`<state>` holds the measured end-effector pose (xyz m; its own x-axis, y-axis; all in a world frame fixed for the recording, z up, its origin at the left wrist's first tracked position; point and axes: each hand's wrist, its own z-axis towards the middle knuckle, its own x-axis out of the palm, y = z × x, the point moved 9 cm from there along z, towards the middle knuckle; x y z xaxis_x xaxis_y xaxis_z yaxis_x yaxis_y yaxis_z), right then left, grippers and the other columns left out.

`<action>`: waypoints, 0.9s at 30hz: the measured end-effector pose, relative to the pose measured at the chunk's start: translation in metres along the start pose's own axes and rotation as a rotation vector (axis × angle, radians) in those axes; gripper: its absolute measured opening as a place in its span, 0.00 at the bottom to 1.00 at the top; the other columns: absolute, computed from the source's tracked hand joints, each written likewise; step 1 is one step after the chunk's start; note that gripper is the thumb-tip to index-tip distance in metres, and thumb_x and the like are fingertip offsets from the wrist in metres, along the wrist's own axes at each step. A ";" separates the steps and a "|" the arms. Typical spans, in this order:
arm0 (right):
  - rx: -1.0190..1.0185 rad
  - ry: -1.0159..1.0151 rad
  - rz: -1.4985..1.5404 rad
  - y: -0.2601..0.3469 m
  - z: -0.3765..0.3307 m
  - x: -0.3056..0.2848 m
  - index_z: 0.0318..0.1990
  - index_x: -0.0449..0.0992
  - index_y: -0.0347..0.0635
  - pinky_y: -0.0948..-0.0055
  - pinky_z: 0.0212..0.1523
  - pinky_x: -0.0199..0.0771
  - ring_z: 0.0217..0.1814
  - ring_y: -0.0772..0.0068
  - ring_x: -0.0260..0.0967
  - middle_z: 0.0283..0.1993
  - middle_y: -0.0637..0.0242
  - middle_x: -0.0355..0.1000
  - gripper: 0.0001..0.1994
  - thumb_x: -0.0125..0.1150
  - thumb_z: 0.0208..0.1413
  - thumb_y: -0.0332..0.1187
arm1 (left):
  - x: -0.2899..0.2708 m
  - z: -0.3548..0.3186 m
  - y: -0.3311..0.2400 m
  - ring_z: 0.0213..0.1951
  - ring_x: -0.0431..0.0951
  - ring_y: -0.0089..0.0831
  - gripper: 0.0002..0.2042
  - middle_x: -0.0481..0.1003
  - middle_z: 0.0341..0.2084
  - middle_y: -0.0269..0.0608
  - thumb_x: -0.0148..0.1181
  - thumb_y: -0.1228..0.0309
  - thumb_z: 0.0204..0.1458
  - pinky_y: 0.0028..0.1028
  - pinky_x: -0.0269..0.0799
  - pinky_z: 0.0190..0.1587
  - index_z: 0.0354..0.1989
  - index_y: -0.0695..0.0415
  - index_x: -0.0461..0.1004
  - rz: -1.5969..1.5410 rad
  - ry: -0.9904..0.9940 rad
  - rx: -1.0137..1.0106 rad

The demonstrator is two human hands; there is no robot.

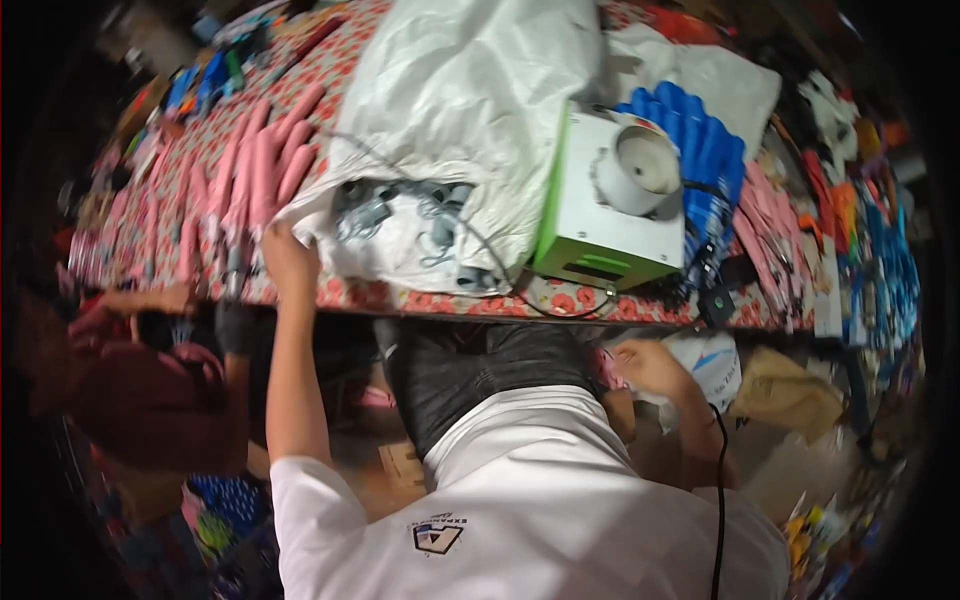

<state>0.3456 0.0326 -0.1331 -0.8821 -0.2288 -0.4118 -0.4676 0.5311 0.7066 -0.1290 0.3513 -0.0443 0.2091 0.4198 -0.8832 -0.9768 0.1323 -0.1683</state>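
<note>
The left grip (290, 258) pinches the edge of a crumpled, glossy white sack (470, 85) at the upper center of the frame, its open mouth showing curved gray parts (365, 212) inside. The right grip (650, 368), right of center, curls by something pink (609, 370); whether it grasps this cannot be told. A boxy white-and-green machine (580, 200) stands beside the sack on the floral tabletop (365, 296).

Red-flowered tabletop (345, 292); cluttered floor (780, 460) below, partly in shadow.
</note>
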 end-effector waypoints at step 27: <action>0.738 -1.086 -0.827 -0.225 -0.017 -0.335 0.37 0.76 0.39 0.55 0.43 0.68 0.49 0.49 0.65 0.42 0.52 0.73 0.13 0.56 0.46 0.35 | 0.041 -0.151 -0.124 0.38 0.70 0.32 0.19 0.72 0.39 0.46 0.55 0.76 0.45 0.27 0.68 0.44 0.49 0.63 0.69 -1.171 -0.038 -0.550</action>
<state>0.7452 -0.0239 -0.1442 0.2148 -0.1431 -0.9661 -0.3678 0.9045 -0.2157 -0.0067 0.2164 -0.1260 0.9400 0.3323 -0.0777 -0.1017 0.0554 -0.9933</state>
